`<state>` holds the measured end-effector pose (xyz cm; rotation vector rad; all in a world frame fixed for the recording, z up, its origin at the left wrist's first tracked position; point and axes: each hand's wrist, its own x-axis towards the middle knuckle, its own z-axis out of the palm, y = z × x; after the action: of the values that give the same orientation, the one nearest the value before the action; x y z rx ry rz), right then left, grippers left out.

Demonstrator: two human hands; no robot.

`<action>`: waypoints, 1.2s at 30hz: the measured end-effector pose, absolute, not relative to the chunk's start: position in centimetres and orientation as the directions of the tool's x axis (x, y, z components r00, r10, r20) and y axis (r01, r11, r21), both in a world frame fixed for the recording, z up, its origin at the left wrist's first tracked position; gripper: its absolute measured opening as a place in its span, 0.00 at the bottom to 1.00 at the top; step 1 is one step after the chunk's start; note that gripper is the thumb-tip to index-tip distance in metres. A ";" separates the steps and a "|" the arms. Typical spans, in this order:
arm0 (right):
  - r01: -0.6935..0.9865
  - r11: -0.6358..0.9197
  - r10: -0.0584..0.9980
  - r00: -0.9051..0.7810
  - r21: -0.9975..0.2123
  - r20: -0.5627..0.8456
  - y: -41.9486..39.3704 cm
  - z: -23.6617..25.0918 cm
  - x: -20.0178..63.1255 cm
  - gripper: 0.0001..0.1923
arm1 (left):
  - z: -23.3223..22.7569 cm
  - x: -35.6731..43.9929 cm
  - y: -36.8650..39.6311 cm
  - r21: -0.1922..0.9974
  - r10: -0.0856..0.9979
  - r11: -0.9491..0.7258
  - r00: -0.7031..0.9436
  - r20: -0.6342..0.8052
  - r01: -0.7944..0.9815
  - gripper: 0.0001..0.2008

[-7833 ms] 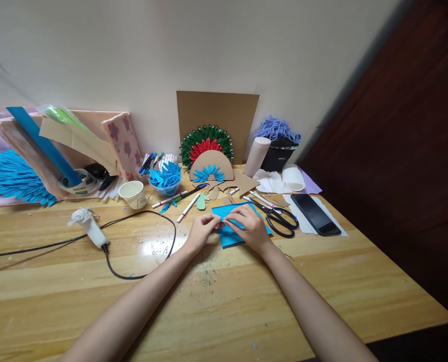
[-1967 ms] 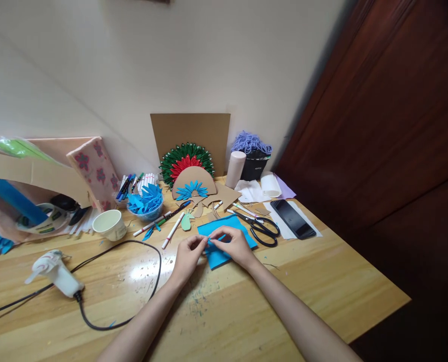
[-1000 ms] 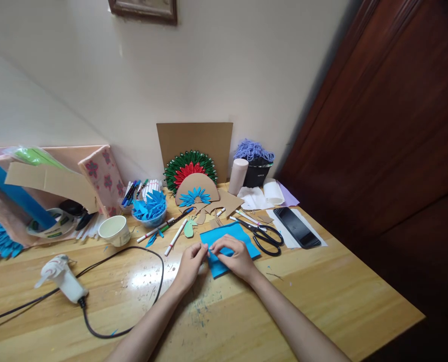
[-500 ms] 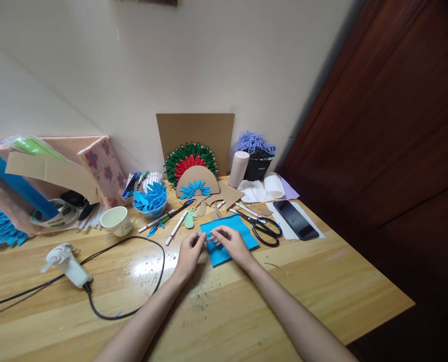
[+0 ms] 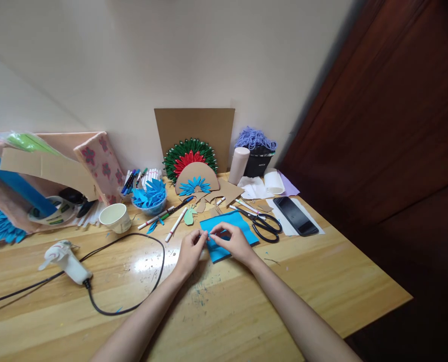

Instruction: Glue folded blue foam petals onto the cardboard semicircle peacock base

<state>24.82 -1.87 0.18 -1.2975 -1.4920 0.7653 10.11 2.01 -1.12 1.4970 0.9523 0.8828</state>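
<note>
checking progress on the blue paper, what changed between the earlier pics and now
Little changed. Both hands, left hand and right hand, stayed on the blue sheet, and their fingers now pinch a small blue piece over its near-left corner. The scissors, phone and glue gun lie as before.

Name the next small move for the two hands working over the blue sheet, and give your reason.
Probably press the fold flat: the left hand and right hand pinch a small blue paper piece between fingertips just above the blue sheet, and it looks only partly creased, though it is too small to be sure.
</note>
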 end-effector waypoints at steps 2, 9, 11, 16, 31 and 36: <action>0.374 0.261 0.956 0.026 -0.890 0.292 -2.0 0.3 24.8 0.07 | -1.2 10.1 2.1 0.993 0.918 -0.056 0.397 0.009 0.106 0.19; 0.373 0.250 0.958 0.039 -0.893 0.284 -2.0 0.1 24.7 0.07 | -1.2 10.1 2.1 0.992 0.916 -0.074 0.401 0.028 0.100 0.17; 0.338 0.203 0.969 0.068 -0.919 0.239 -1.9 -0.1 24.8 0.08 | -1.2 10.1 2.1 0.992 0.917 -0.081 0.397 0.039 0.091 0.16; 0.240 0.111 0.986 0.096 -0.964 0.138 -1.6 -0.4 25.1 0.10 | -1.1 10.2 1.9 0.990 0.921 -0.112 0.383 0.070 0.086 0.15; 0.203 0.117 0.989 0.070 -0.972 0.134 -1.6 -0.3 25.2 0.11 | -1.4 10.1 1.9 0.982 0.910 -0.158 0.401 0.103 0.107 0.17; 0.259 0.151 0.980 0.084 -0.954 0.178 -1.6 -0.3 25.2 0.08 | -1.5 10.1 1.9 0.983 0.908 -0.140 0.412 0.080 0.116 0.16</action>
<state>25.17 -1.64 -0.32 -1.3107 -1.3840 0.8757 10.12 1.91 -1.45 1.5650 0.9345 0.8983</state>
